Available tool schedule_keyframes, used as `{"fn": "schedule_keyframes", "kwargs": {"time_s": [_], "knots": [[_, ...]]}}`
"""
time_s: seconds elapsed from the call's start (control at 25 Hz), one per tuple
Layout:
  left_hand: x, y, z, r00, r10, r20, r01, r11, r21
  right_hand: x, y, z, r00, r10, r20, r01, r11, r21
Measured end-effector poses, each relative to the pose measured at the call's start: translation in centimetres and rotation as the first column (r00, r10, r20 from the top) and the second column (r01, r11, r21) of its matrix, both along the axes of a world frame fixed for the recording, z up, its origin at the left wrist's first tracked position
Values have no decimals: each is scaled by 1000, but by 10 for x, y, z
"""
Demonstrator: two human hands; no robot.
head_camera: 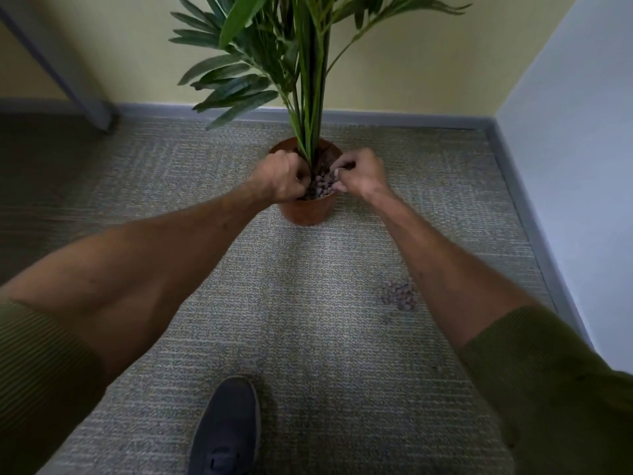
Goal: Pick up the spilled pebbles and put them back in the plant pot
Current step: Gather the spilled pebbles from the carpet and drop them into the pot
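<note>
A terracotta plant pot (305,212) stands on the carpet with a tall green palm (301,63) growing from it. Brownish-grey pebbles (322,186) fill the pot around the stems. My left hand (279,176) hovers over the pot's left rim, fingers curled closed over the pebbles; what it holds is hidden. My right hand (359,174) sits at the right rim with fingertips pinched together above the pebbles. A small pile of spilled pebbles (400,296) lies on the carpet to the lower right, beside my right forearm.
Grey-green carpet (291,303) covers the floor. A few stray pebbles (387,318) lie near the pile. My dark shoe (226,430) is at the bottom centre. A grey table leg (68,73) stands at the back left. Walls and skirting (534,207) close the corner on the right.
</note>
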State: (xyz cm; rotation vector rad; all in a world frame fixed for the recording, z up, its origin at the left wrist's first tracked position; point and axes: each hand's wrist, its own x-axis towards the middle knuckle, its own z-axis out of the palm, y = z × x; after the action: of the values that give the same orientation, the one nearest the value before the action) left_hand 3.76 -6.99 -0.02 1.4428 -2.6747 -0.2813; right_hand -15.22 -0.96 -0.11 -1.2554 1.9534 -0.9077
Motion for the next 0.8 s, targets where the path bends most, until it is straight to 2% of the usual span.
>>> {"fn": "schedule_keyframes", "kwargs": {"time_s": [0.12,0.24,0.36,0.44,0.52,0.6,0.68,0.8], "knots": [[-14,25,-5,989,22,-147,-29,999,-43,-13,34,-13,997,-73,29,71,997,40],[-44,63,-15,985,-52,-165,48,998,-27,-29,81,-28,990,-124,65,117,987,108],[-85,119,-34,980,-171,-102,186,970,157,-50,144,-52,961,-263,85,243,950,198],[-108,157,-54,974,-226,-8,213,904,372,-58,190,-68,939,-335,80,299,909,289],[-123,191,-76,959,-270,89,162,777,609,-65,232,-80,934,-342,-103,355,858,372],[-128,223,-91,958,-252,135,78,683,726,-70,274,-81,901,-265,-343,393,833,390],[-126,240,-103,962,-216,165,47,732,680,-70,309,-83,856,-275,-438,452,810,374],[-120,250,-114,989,-95,114,18,838,546,-63,342,-101,853,-321,-412,490,766,416]]}}
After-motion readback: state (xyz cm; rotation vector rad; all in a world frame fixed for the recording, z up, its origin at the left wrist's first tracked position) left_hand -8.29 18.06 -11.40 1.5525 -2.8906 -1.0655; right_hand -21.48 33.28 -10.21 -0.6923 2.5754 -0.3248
